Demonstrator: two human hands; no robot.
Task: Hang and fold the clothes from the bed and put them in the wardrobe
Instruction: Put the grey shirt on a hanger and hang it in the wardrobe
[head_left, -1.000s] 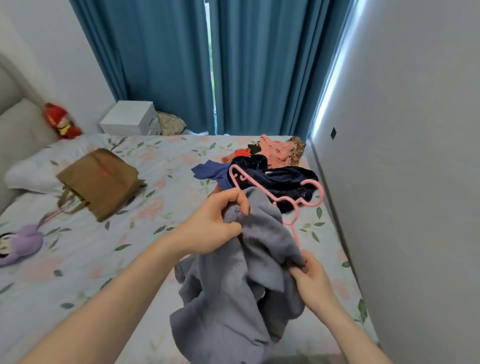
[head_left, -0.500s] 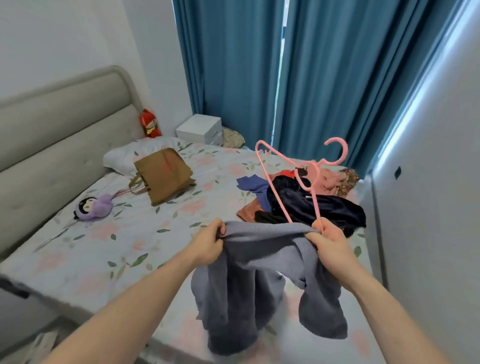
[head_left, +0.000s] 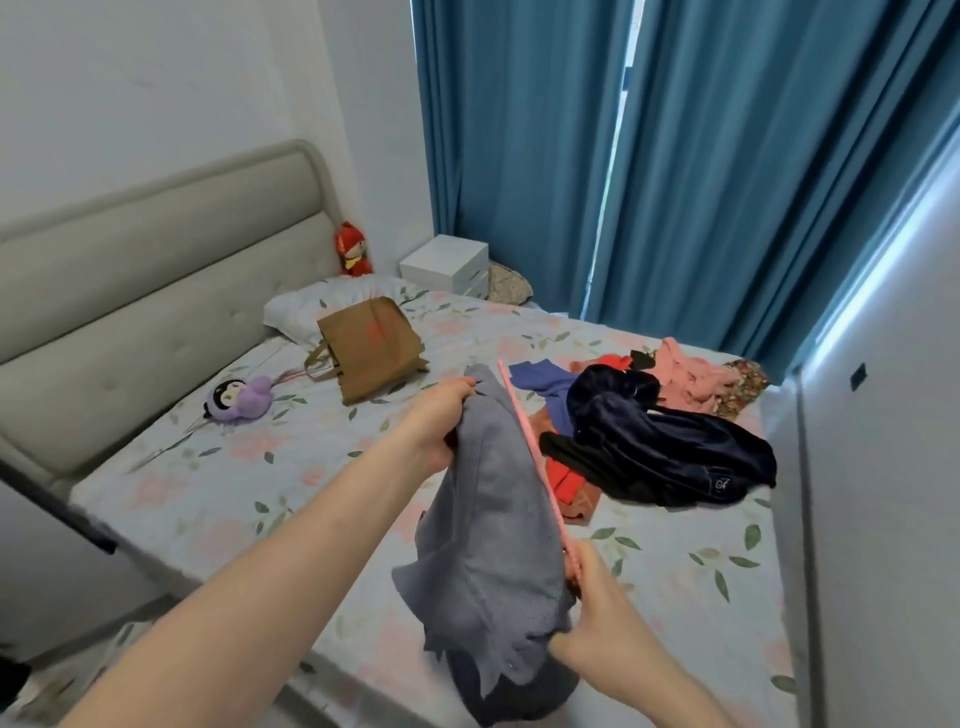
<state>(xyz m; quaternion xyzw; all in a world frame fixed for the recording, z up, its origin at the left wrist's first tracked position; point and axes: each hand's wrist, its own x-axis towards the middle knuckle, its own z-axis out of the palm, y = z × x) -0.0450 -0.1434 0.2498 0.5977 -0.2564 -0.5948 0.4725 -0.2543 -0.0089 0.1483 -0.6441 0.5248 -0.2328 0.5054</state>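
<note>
I hold a grey knitted garment (head_left: 493, 540) up over the bed's near edge. My left hand (head_left: 441, 421) grips its upper end. My right hand (head_left: 592, 597) grips its lower part together with a pink plastic hanger (head_left: 530, 447), whose thin bar runs along the garment's right side; the hook is hidden. On the floral bed sheet (head_left: 291, 467) further right lies a pile of clothes: a dark navy velvet piece (head_left: 665, 441), a blue top (head_left: 545, 382), red cloth (head_left: 566, 483) and a pink garment (head_left: 691, 374).
A brown tote bag (head_left: 369, 353), a purple plush toy (head_left: 244, 397) and a pillow (head_left: 311, 306) lie near the padded headboard (head_left: 140, 291). A red doll (head_left: 353, 249) and a white box (head_left: 447, 262) stand at the back. Blue curtains (head_left: 675, 156) hang behind; a white wall (head_left: 883, 467) borders the bed's right side.
The view has swung left and drawn back. The hanger, earlier standing up above the garment, now lies along it; my left hand has risen and my right hand has dropped.
</note>
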